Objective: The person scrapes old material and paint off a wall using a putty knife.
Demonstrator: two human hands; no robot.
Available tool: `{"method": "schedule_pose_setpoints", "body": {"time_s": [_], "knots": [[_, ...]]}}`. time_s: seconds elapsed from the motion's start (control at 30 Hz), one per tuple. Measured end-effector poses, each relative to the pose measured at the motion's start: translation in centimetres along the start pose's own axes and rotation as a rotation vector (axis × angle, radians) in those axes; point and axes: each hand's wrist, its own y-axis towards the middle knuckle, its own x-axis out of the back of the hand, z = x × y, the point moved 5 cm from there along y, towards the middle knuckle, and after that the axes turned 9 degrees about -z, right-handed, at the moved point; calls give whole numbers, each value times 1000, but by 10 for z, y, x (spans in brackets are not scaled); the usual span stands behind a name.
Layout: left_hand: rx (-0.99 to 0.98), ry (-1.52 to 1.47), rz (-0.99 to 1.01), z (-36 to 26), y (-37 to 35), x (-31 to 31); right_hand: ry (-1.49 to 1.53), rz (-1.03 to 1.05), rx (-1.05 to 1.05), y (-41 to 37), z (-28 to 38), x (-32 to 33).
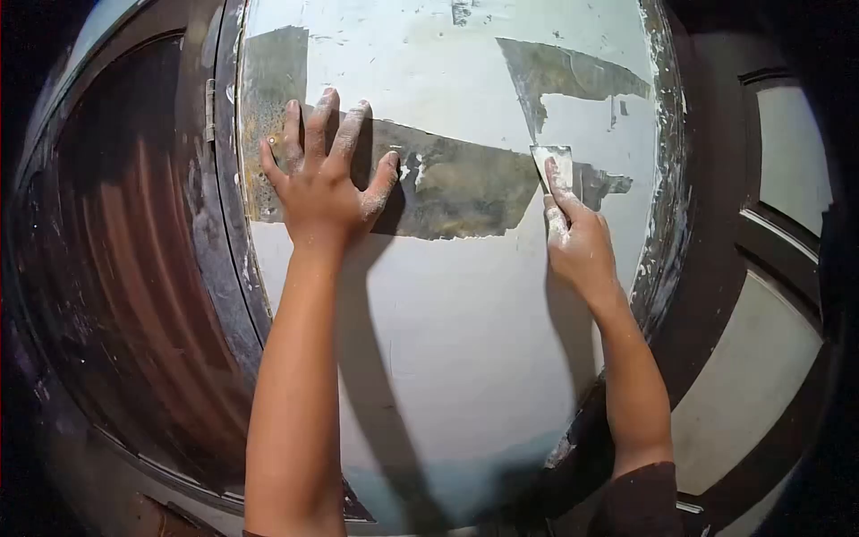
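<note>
In front of me stands an upright panel (456,313) with white paint or coating, partly stripped to a grey-brown patch (465,188). My left hand (327,183) rests on the upper left of that patch, fingers spread, white dust on the fingertips. My right hand (580,237) grips a putty knife (561,170), index finger stretched along its blade. The blade's edge meets the panel beside the bare patch's right end, by the white coating. Most of the knife's handle is hidden in my fist. White residue coats the right fingers too.
A second bare patch (582,72) shows at the upper right. Flaking white bits mark the panel's dark frame (662,134). On the left are a hinge (210,110) and a dark brown door (134,251); on the right, a dark door with pale panels (747,385).
</note>
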Motion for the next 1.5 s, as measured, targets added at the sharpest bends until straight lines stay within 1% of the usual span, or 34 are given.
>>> {"method": "schedule_pose_setpoints", "body": {"time_s": [0.07,0.17,0.2,0.3,0.37,0.43,0.5,0.53,0.63,0.67,0.7,0.8,0.87,0.9,0.97,1.07,1.1,1.2,1.27,1.5], "knots": [[-7,8,-6,-1,-1,1,-19,50,-56,3,1,2],[-4,14,9,1,-1,0,-12,41,-71,3,3,3],[0,-4,-5,1,0,0,14,-24,28,7,1,0],[-5,6,-6,0,0,1,67,-74,72,21,-1,-4],[-1,-7,9,0,0,1,13,-14,-26,17,9,2],[-12,8,-39,-2,0,3,18,0,-3,22,2,-4],[-17,4,-51,-1,0,2,49,-85,83,28,9,-3],[-13,2,-42,-1,0,2,58,-59,48,30,8,-5],[-12,22,-42,-2,0,2,3,-28,30,31,10,-5],[-22,21,-57,-2,0,2,-3,13,-25,33,11,-4],[-27,20,-57,-2,1,1,16,-69,80,35,15,-4],[-5,-5,-33,-1,1,3,3,-36,39,37,17,-4],[-9,-9,-39,-1,0,1,26,-76,132,37,16,-4],[-16,-4,-47,0,0,0,-39,-75,98,38,19,-4],[-22,-4,-42,0,-1,0,-22,-23,27,44,21,-5],[-7,14,-9,-1,0,2,-8,-39,45,47,23,-6],[-8,9,-24,0,0,1,17,-90,123,49,25,-6],[-5,4,-12,-2,0,2,-13,-97,116,52,27,-5],[2,-1,-18,-1,0,2,-32,-38,43,58,31,-4],[-8,-17,-33,1,0,0,-49,-61,82,85,38,-6]]}}
